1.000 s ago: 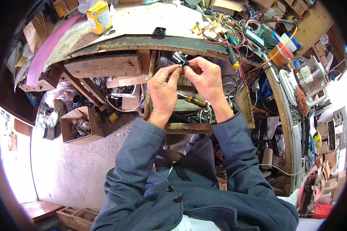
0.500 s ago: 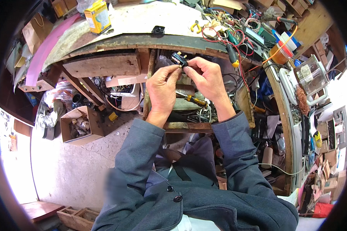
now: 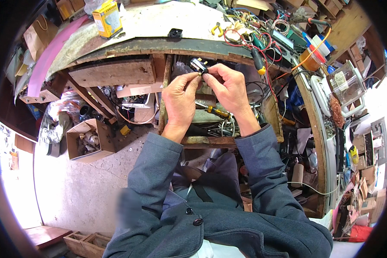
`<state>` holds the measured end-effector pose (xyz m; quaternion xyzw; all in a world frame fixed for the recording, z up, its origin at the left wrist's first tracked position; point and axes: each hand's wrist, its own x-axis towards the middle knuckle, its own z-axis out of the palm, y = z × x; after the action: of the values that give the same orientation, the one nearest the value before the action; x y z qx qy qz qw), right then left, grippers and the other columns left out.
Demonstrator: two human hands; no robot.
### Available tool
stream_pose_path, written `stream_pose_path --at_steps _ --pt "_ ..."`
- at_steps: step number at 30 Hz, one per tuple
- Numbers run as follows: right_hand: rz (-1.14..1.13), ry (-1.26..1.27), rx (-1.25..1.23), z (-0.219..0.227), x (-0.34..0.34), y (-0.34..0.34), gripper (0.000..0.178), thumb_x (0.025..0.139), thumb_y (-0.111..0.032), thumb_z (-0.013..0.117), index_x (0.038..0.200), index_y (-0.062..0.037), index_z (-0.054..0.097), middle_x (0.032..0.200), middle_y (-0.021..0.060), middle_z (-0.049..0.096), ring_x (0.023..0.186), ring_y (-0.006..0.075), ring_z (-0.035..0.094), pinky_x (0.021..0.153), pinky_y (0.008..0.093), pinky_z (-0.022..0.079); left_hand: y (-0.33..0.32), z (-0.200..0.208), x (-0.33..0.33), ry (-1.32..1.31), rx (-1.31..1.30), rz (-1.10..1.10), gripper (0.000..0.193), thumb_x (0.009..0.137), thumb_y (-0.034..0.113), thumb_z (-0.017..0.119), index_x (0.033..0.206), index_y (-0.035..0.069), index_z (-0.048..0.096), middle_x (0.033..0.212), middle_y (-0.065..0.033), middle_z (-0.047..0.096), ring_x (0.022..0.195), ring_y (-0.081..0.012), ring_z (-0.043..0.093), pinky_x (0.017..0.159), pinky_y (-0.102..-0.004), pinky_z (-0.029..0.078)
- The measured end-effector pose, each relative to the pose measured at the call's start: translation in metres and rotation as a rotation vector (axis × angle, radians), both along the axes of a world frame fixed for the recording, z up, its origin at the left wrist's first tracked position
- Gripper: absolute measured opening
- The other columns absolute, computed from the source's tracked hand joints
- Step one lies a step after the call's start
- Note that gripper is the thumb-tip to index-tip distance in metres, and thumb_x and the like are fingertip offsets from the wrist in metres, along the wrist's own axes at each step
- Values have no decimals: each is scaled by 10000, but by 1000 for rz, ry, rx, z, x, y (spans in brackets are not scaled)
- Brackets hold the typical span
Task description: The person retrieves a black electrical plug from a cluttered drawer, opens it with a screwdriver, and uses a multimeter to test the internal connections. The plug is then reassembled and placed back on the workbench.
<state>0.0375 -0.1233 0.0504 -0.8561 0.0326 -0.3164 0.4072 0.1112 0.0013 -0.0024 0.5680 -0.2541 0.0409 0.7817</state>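
One cluttered drawer (image 3: 208, 141) below, and here above it the left hand (image 3: 179, 99) and right hand (image 3: 230, 88) pinch the near end of a black plug-like piece (image 3: 198, 65), likely light, stiff, slick, best held by its sides, clear of those brass-coloured prongs (image 3: 205, 62)!

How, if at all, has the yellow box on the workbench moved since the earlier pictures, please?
No, not in any direction: the yellow box stands in the same place against the front edge of the workbench.

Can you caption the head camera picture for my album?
Left hand and right hand hold a small black plug-like piece above an open wooden drawer.
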Motion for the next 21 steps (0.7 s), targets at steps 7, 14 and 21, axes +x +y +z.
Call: stream_pose_path --at_steps 7,14,21 --pt "-12 -49 -55 0 0 4 103 959 -38 730 1040 25 722 850 60 762 754 60 667 672 246 533 0 1 -1 32 -6 -15 119 957 2 746 1064 -33 787 902 -80 772 809 -119 710 733 -266 566" --pt "-44 -80 -78 2 1 7 91 927 -56 738 965 19 702 800 143 752 678 208 740 616 322 559 3 1 1 -14 57 -31 152 993 31 732 1120 -38 779 991 -64 779 875 -121 728 788 -263 609" --pt "-76 -91 -62 -1 2 9 107 917 -68 741 969 18 704 794 140 755 665 201 740 613 317 568 2 0 0 14 45 -30 137 974 21 745 1095 -29 786 953 -61 781 840 -107 709 757 -255 582"
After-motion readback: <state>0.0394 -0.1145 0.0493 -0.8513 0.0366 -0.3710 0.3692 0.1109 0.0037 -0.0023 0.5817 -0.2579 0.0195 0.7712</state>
